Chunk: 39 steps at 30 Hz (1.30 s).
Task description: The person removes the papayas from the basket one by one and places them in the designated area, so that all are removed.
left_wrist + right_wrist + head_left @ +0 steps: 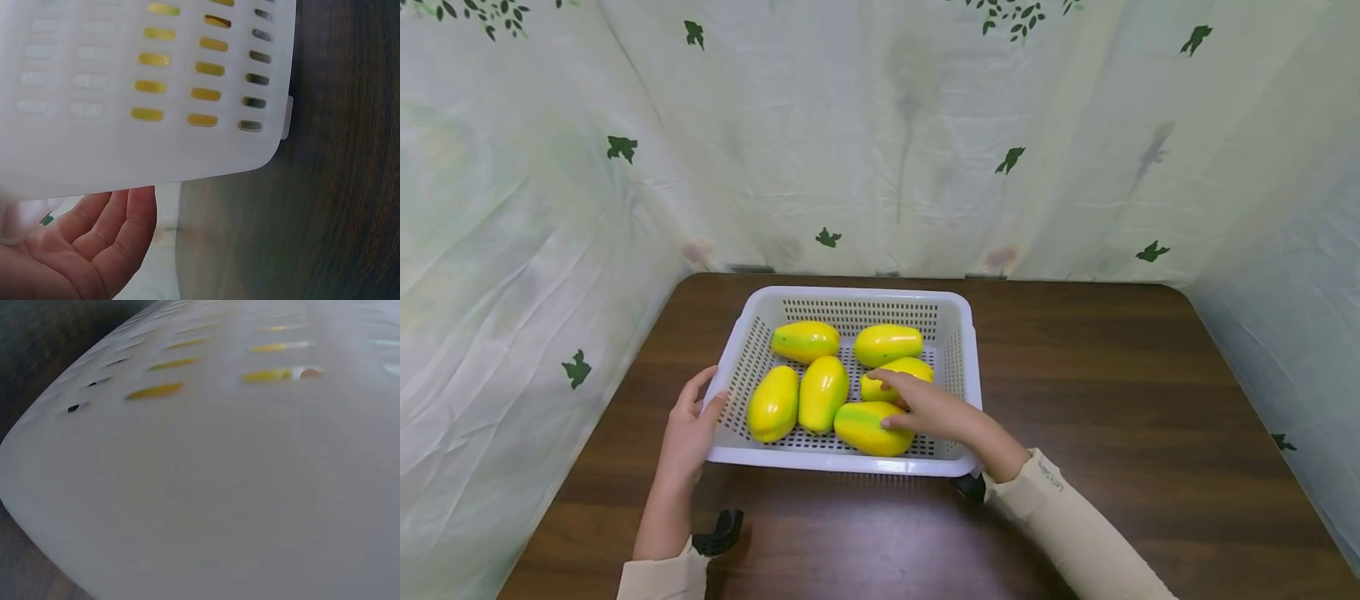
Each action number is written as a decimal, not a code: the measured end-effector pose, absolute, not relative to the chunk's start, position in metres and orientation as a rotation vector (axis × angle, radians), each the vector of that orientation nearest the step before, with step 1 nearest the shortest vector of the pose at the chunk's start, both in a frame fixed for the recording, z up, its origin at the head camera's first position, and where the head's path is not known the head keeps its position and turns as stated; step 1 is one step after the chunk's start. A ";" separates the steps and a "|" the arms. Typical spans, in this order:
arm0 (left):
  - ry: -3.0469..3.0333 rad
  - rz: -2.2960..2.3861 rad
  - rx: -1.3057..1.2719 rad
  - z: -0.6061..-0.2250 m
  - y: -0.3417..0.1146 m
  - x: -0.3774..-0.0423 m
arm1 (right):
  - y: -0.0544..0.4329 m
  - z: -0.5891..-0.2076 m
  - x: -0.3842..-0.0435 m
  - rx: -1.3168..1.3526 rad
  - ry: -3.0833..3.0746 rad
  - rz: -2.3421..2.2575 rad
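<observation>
A white slotted plastic basket [842,461] sits on the table with several yellow-green papayas [823,393] lying in it. At its left rim is my left hand [688,425], thumb over the rim and fingers along the outside. In the left wrist view the fingers [119,244] reach behind the basket wall [156,150]. My right hand [928,407] reaches over the right rim, fingers spread above the middle right papaya [917,368], thumb over the front right papaya [865,429]. Whether it touches either is unclear. The right wrist view shows mostly basket wall [206,487], hiding this hand.
The brown wooden table [1097,400] extends to the right of the basket. Pale cloth [850,150] with leaf and bird prints hangs behind and at both sides. A black wrist mount [718,533] shows below the left hand.
</observation>
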<state>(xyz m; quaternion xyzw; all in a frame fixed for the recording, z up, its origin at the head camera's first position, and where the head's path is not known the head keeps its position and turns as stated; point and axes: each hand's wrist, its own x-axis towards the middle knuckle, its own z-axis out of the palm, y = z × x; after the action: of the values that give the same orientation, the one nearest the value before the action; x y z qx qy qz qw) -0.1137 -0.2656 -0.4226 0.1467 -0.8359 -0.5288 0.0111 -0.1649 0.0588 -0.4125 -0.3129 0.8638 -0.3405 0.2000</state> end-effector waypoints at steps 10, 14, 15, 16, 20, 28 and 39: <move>-2.594 -1.656 0.459 -0.423 -0.265 -0.114 | 0.058 -0.420 -0.168 -0.876 2.336 -0.855; -2.586 -1.662 0.460 -0.423 -0.264 -0.113 | 0.059 -0.421 -0.170 -0.877 2.318 -0.852; -2.585 -1.663 0.462 -0.423 -0.264 -0.113 | 0.059 -0.421 -0.170 -0.881 2.317 -0.855; -2.585 -1.662 0.463 -0.423 -0.264 -0.113 | 0.059 -0.421 -0.170 -0.889 2.318 -0.860; -2.582 -1.660 0.467 -0.423 -0.264 -0.113 | 0.060 -0.419 -0.169 -0.906 2.331 -0.896; -2.574 -1.663 0.469 -0.424 -0.263 -0.113 | 0.062 -0.415 -0.166 -0.879 2.321 -1.011; -2.546 -1.669 0.478 -0.425 -0.263 -0.114 | 0.064 -0.416 -0.168 -0.883 2.319 -1.334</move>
<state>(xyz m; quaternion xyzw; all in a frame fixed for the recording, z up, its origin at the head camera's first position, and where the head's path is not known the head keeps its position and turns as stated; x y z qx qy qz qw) -0.1140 -0.2625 -0.4246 0.1552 -0.8259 -0.5412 0.0299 -0.1682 0.0640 -0.4164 -0.3092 0.8124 -0.4672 0.1616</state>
